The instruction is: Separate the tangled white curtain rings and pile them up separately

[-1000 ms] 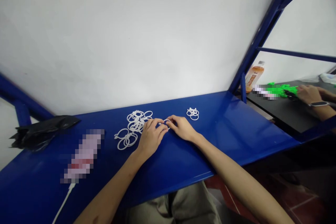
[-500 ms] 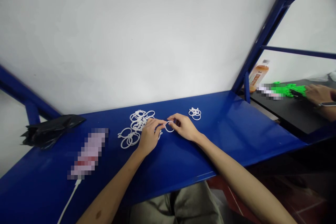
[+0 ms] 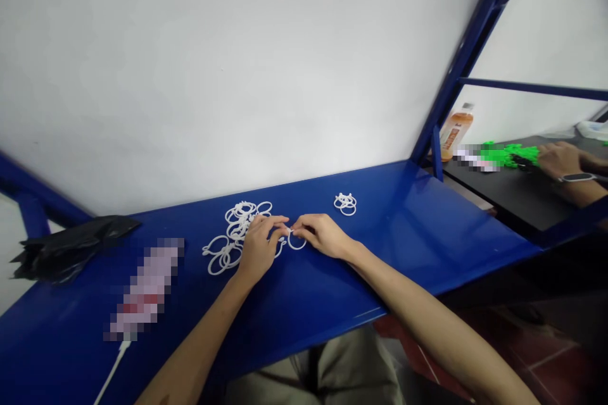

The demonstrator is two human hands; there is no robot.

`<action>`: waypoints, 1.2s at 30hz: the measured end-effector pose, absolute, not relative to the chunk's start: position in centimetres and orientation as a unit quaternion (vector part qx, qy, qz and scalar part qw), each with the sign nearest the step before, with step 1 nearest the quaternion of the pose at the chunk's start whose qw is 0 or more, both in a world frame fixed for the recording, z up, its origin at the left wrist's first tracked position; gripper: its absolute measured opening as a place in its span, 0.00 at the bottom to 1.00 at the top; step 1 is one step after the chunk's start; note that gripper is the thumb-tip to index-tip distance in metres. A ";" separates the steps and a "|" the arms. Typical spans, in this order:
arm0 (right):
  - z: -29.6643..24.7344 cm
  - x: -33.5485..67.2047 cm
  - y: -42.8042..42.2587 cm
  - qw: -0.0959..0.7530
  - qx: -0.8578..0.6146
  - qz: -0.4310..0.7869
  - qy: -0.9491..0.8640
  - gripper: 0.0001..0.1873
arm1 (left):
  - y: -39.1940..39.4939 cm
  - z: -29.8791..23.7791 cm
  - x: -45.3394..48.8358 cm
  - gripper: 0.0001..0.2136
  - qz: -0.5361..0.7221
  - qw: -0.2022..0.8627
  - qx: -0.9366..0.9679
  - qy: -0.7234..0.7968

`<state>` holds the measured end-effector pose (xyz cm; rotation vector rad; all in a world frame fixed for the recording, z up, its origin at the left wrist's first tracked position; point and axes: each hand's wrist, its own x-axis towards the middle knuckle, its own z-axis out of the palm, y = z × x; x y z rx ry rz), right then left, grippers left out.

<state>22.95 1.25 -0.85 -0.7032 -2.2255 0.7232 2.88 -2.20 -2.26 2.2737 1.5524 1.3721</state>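
Note:
Between my two hands is a white plastic curtain ring (image 3: 297,249), hanging just above or on the blue table. My left hand (image 3: 259,248) pinches its top from the left with thumb and forefinger. From the right, my right hand (image 3: 325,236) grips the same spot with its fingertips, which hide the joint of the ring. A loose pile of similar white rings (image 3: 236,230) lies beside and partly behind my left hand. Farther right, a small cluster of white rings (image 3: 346,204) rests apart from the pile.
The blue table (image 3: 380,228) meets a white wall. On the left lie a black plastic bag (image 3: 78,247) and a blurred-out pinkish object (image 3: 147,285) with a white cable (image 3: 111,370). To the right, another person's hand (image 3: 560,160) is at green pieces (image 3: 506,155) near an orange bottle (image 3: 456,133).
The view has shifted slightly. My right fingertips have come in against my left ones at the top of the ring, and the ring now hangs below both.

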 end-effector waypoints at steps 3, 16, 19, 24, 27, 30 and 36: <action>-1.1 22.9 1.2 0.359 -0.250 0.258 -0.861 0.07 | -2.3 -2.5 2.9 0.07 0.443 0.029 0.734 0.513; -0.9 24.9 3.2 0.380 -0.358 0.120 -0.845 0.13 | -2.4 -1.5 2.8 0.08 0.288 -0.061 0.768 0.569; -1.1 27.5 5.5 0.405 -0.519 0.077 -0.749 0.14 | -2.8 -1.3 2.6 0.09 0.225 -0.067 0.776 0.586; -2.0 31.8 9.1 0.386 -0.690 0.106 -0.603 0.13 | -3.2 -1.5 2.7 0.09 0.199 -0.031 0.794 0.574; -2.8 32.7 10.0 0.372 -0.712 0.117 -0.584 0.12 | -3.3 -1.7 2.9 0.09 0.213 -0.004 0.811 0.545; -3.4 32.8 10.3 0.360 -0.715 0.122 -0.587 0.11 | -3.5 -1.7 3.1 0.11 0.229 0.019 0.827 0.513; -3.7 32.7 10.4 0.353 -0.702 0.112 -0.609 0.11 | -3.6 -1.6 3.0 0.15 0.254 0.009 0.824 0.506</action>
